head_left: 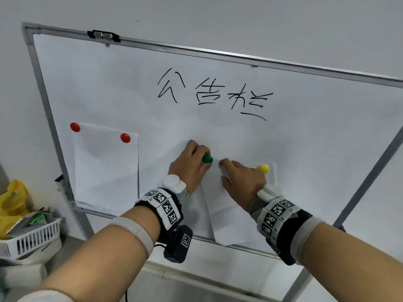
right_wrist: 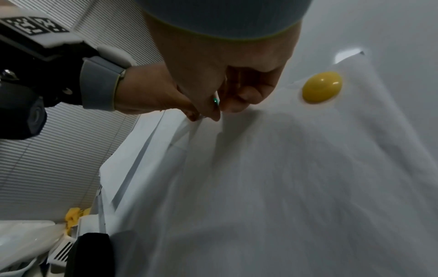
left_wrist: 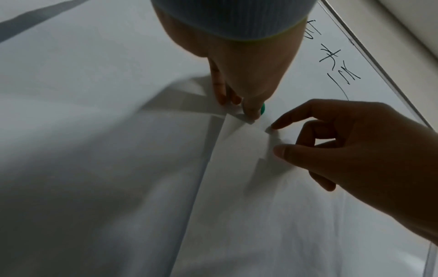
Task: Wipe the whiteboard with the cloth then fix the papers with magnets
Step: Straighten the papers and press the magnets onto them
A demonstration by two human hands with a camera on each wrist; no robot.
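The whiteboard [head_left: 104, 83] carries black handwriting [head_left: 213, 92]. At the left a paper [head_left: 106, 171] hangs under two red magnets [head_left: 75, 127]. My left hand [head_left: 206, 162] pinches a green magnet [head_left: 207, 159] against the board at the top right corner of the middle paper [head_left: 196, 214]. In the left wrist view the green magnet [left_wrist: 262, 110] peeks out beside my fingertips. The right paper [head_left: 235, 219] overlaps the middle one. A yellow magnet [head_left: 263, 168] pins its top right corner. My right hand [head_left: 222, 170] presses that paper's top left corner with index finger and thumb. No cloth is in view.
A white basket [head_left: 32, 236] with a yellow bag [head_left: 13, 199] stands low at the left of the board. The board's grey stand leg [head_left: 370, 171] runs down the right side. A black clip [head_left: 103, 35] sits on the top frame. Window blinds [right_wrist: 47, 168] show in the right wrist view.
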